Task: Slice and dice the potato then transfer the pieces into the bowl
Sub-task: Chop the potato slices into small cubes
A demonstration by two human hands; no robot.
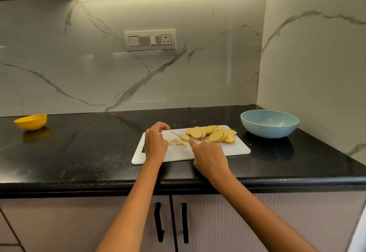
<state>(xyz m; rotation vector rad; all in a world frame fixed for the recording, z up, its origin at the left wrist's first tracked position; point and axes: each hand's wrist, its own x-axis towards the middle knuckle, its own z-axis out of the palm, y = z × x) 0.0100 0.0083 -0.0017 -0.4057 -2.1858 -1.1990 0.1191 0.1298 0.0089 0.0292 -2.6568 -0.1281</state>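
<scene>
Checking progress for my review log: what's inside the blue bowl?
No potato shows inside the blue bowl; its visible interior looks bare. The near rim hides the front part of its floor.

Black counter (83, 152) | laid on it: white cutting board (235, 149), blue bowl (269, 123), yellow bowl (31, 122)

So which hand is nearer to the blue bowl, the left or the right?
The right. The right hand is on the cutting board, below the potato slices, on the side of the blue bowl. The left hand holds the knife at the board's far end.
</scene>
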